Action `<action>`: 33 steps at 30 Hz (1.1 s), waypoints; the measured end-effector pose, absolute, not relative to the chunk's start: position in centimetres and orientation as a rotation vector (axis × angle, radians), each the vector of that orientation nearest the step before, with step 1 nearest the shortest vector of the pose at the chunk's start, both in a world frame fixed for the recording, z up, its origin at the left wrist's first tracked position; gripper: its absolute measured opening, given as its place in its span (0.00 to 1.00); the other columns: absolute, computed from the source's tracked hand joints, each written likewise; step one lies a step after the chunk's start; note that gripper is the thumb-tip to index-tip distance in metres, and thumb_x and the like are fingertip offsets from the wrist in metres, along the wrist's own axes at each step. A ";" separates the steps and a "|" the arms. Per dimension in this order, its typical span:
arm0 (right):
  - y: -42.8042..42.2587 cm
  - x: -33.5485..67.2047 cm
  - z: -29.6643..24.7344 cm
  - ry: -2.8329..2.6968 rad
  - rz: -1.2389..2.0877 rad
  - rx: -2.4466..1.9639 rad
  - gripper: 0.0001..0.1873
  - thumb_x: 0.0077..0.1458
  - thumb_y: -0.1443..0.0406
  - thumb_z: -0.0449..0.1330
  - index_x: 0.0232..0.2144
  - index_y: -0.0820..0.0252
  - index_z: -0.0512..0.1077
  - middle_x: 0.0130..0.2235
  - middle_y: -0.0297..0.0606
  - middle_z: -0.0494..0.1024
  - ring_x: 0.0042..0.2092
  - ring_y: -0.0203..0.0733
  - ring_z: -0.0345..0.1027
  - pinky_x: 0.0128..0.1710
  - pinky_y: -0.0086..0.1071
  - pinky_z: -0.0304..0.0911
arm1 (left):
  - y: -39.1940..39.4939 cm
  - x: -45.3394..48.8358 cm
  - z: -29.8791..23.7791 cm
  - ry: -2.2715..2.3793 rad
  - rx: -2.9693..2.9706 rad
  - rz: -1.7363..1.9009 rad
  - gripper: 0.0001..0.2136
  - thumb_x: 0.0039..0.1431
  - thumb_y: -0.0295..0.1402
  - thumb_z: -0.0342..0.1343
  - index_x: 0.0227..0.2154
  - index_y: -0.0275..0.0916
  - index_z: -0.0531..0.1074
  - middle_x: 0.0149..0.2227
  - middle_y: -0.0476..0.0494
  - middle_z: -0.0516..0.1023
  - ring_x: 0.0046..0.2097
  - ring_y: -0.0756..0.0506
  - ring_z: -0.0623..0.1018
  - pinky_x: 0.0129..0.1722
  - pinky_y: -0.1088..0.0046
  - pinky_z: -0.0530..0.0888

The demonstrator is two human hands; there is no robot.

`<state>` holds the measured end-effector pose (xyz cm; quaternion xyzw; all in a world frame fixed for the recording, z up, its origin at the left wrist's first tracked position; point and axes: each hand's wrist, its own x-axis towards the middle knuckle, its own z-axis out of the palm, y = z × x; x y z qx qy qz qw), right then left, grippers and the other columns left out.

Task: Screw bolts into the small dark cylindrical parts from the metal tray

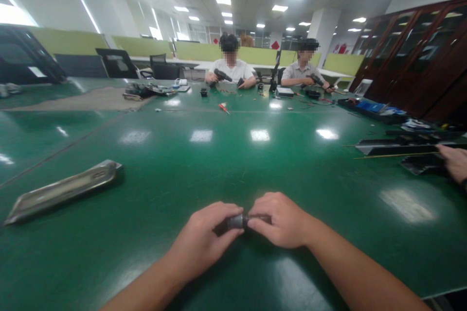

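Both my hands meet low over the green table (226, 155), closed round one small dark cylindrical part with a grey metal end (238, 221). My left hand (206, 238) pinches the grey end between thumb and fingers. My right hand (280, 218) wraps the darker end, which its fingers mostly hide. The part sits just above or on the tabletop; I cannot tell which.
A long grey metal tray (62, 188) lies at the left. Two people (230, 70) sit at the far side with tools and a red screwdriver (223, 107). Another person's hand (454, 161) rests at the right edge by black parts (397, 146) and a thin rod.
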<state>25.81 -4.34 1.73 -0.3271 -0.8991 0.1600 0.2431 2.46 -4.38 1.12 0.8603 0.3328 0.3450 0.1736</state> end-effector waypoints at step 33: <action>-3.9 26.8 2.1 -2.375 0.549 -0.987 0.13 0.64 0.62 0.56 0.33 0.61 0.79 0.31 0.39 0.81 0.33 0.41 0.71 0.38 0.34 0.60 | -3.9 1.7 1.5 0.930 2.499 1.058 0.12 0.58 0.28 0.63 0.45 0.44 0.76 0.42 0.49 0.83 0.43 0.49 0.82 0.46 0.76 0.78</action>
